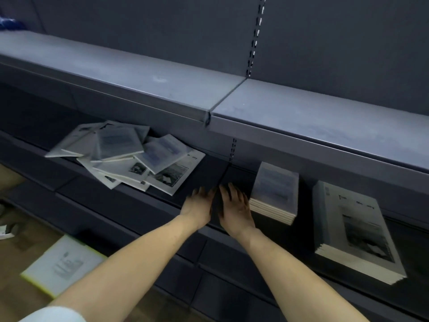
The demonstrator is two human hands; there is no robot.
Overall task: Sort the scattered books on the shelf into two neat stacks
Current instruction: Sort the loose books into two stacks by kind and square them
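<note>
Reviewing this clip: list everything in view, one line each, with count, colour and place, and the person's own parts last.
Scattered books: a loose overlapping pile, exact count unclear, white and pale blue covers, left on the middle shelf.
Small book stack: one neat stack, pale blue top cover, right of the hands.
Large book stack: one neat stack, white cover with a dark photo, far right on the same shelf.
Upper shelf: one, grey, bare apart from a blurred blue thing at its far left.
Sheet or booklet: one, white with a yellow edge, on the floor at lower left.
Left hand: open, palm down, at the shelf edge.
Right hand: open, palm down, beside the left, holding nothing.
</note>
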